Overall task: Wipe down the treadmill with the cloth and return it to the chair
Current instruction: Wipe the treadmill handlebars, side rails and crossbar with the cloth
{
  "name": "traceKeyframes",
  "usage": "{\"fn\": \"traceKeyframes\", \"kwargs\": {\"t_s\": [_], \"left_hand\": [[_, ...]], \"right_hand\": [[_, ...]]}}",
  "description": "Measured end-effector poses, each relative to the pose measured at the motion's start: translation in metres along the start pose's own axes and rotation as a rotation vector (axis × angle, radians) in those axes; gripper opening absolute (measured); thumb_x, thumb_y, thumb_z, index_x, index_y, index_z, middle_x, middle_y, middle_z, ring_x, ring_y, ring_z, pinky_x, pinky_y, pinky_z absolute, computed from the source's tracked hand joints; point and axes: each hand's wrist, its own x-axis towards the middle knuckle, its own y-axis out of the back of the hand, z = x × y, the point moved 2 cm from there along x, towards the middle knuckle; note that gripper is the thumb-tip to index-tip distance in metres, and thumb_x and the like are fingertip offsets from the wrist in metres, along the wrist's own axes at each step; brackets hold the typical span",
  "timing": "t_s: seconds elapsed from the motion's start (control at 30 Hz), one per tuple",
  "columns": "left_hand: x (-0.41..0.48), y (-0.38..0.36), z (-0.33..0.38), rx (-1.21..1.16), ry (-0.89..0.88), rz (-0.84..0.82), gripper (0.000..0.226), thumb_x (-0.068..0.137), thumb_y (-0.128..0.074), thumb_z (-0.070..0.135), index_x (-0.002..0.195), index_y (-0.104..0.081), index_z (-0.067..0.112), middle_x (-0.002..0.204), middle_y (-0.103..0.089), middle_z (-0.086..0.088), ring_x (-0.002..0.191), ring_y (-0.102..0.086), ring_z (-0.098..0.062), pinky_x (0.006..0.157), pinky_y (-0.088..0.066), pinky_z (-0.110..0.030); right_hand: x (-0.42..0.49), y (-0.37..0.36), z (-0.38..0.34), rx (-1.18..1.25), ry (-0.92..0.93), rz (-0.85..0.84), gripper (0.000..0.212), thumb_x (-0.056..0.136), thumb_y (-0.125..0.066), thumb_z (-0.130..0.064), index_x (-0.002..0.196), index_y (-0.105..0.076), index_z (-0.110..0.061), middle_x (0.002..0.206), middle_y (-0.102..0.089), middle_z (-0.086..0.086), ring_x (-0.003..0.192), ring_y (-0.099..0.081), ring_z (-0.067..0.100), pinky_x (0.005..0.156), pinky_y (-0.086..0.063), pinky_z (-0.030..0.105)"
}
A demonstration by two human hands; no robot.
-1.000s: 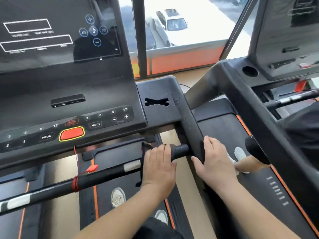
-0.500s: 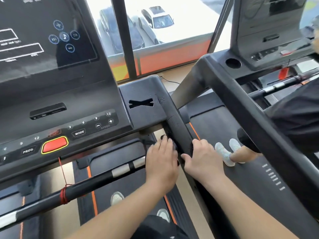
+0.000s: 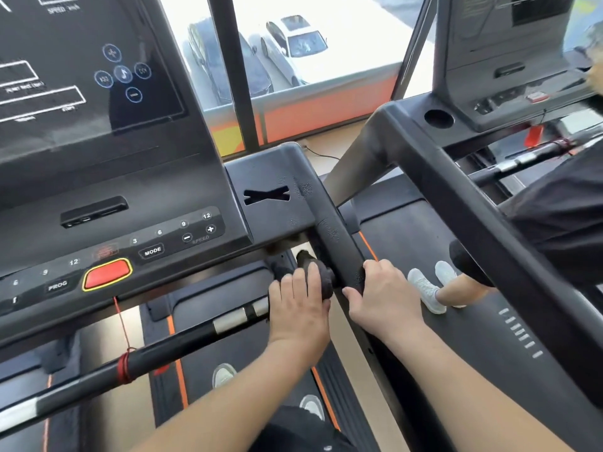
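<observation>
Head: cloth (image 3: 321,278) under left hand (image 3: 298,309), beside rail (image 3: 339,243).

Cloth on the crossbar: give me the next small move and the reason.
Probably slide the left hand with the cloth leftward along the crossbar: it sits at the bar's right end, against the side rail the right hand grips.

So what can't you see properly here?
Head view:
- Cloth: mostly covered by the left hand.
- Left thumb: hidden under that hand, so its grip is unclear.
- Chair: not in the picture.
- Console screen: cut off by the top and left edges.
- Label above the red button: blurred.
</observation>
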Motion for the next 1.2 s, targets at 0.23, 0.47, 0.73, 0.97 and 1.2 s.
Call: {"fn": "traceKeyframes", "kwargs": {"t_s": [0.23,0.47,0.73,0.97,1.2], "left_hand": [[0.059,0.029,-0.031,-0.126,-0.274,-0.198,0.029,0.109,-0.029,0.026,0.127,-0.047,0.014,0.127,-0.056,-0.012,0.115,-0.060,-0.037,0.087,-0.046,-0.044],[-0.005,-0.001,0.007,-0.113,-0.028,0.081,0.063,0.094,-0.034,0.045,0.148,-0.042,0.013,0.132,-0.052,-0.011,0.109,-0.051,-0.035,0.096,-0.038,-0.048],[0.057,0.025,-0.028,-0.341,-0.104,-0.254,0.056,0.103,-0.017,0.060,0.134,-0.051,0.029,0.131,-0.064,-0.008,0.121,-0.059,-0.034,0.090,-0.044,-0.043],[-0.007,-0.007,-0.075,0.022,-0.330,0.279,0.047,0.100,-0.042,0.036,0.139,-0.057,0.013,0.086,-0.063,-0.007,0.067,-0.058,-0.032,0.051,-0.046,-0.038],[-0.092,-0.017,-0.197,0.047,-0.062,0.343,0.052,0.099,-0.036,0.035,0.129,-0.063,0.003,0.090,-0.071,-0.010,0.075,-0.065,-0.035,0.064,-0.054,-0.043]], "right_hand": [[0.000,-0.001,-0.002,-0.021,0.003,-0.020,0.040,0.093,-0.059,-0.047,0.113,-0.048,-0.013,0.113,-0.050,0.005,0.110,-0.052,0.027,0.083,-0.048,0.038],[0.001,-0.004,-0.002,-0.054,-0.001,0.004,0.042,0.093,-0.059,-0.048,0.113,-0.048,-0.012,0.116,-0.051,0.007,0.112,-0.053,0.028,0.082,-0.047,0.038],[0.000,-0.004,0.005,-0.006,-0.020,-0.010,0.052,0.091,-0.061,-0.051,0.127,-0.050,-0.016,0.125,-0.051,0.005,0.123,-0.049,0.028,0.088,-0.049,0.043],[-0.006,-0.022,-0.029,0.033,0.393,0.187,0.069,0.073,-0.083,-0.015,0.134,-0.056,0.001,0.141,-0.053,0.020,0.134,-0.048,0.037,0.109,-0.046,0.047],[-0.004,-0.046,-0.066,0.032,0.553,0.064,0.042,0.079,-0.081,-0.028,0.117,-0.068,-0.014,0.119,-0.064,-0.004,0.115,-0.058,0.021,0.087,-0.057,0.038]]}}
